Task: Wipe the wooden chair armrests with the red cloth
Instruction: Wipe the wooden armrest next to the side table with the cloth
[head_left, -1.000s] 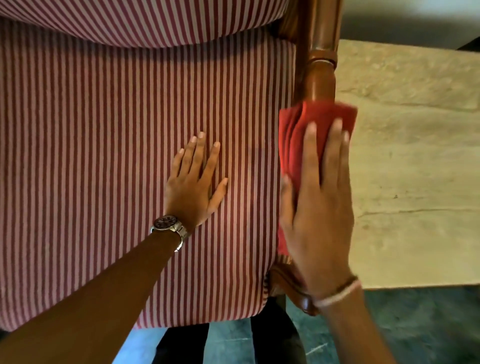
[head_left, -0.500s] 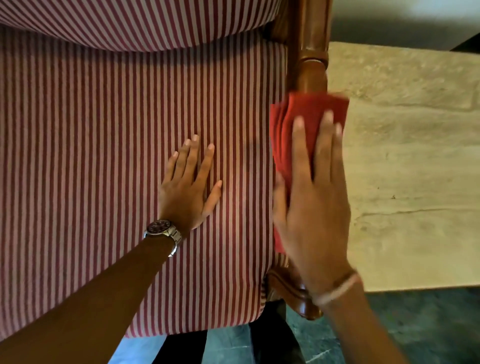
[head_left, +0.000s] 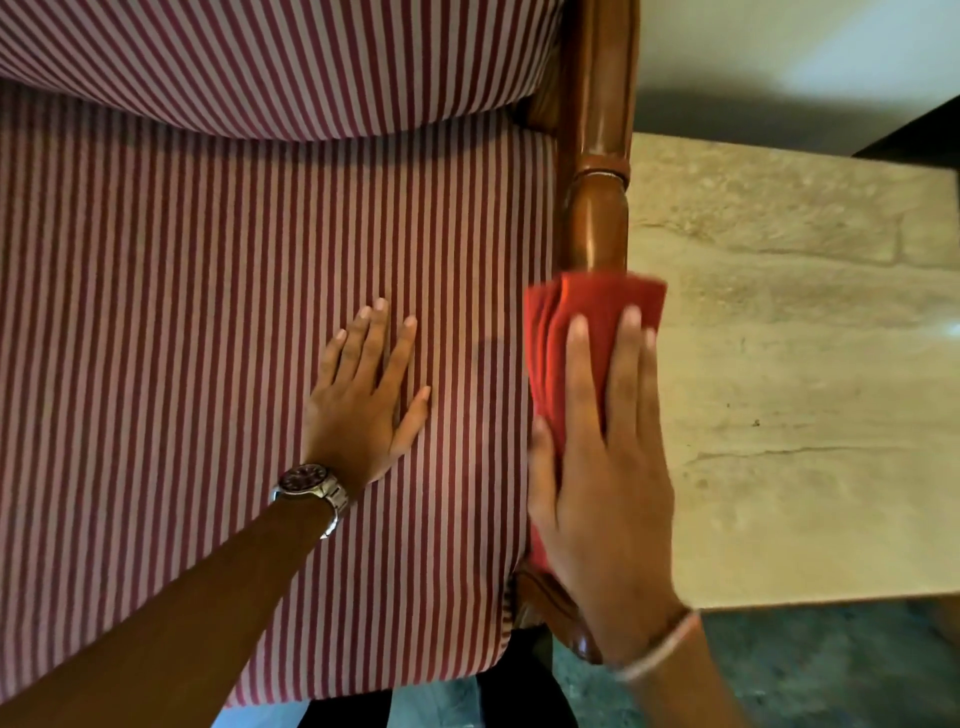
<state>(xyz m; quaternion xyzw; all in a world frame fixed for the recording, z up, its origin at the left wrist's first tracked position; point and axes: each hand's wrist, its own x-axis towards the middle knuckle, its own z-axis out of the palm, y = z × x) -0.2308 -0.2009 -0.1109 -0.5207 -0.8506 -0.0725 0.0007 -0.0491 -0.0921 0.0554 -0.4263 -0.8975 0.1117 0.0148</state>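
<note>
The wooden armrest (head_left: 597, 218) of the chair runs up the image just right of centre, glossy brown with a turned ring. A folded red cloth (head_left: 571, 306) is wrapped over its middle. My right hand (head_left: 597, 493) lies flat on the cloth and presses it onto the wood, fingers pointing away from me and thumb on the seat side. The carved front end of the armrest (head_left: 550, 608) shows below my palm. My left hand (head_left: 363, 410) rests flat and open on the striped seat cushion (head_left: 208, 312), holding nothing.
A beige marble-look table top (head_left: 805, 389) stands close against the right side of the armrest. The striped backrest cushion (head_left: 260, 62) fills the top left. Dark greenish floor (head_left: 831, 670) shows at the bottom right.
My right hand slid the cloth a little away along the armrest, then back toward me, so more bare wood shows beyond it. My left hand stays on the seat.
</note>
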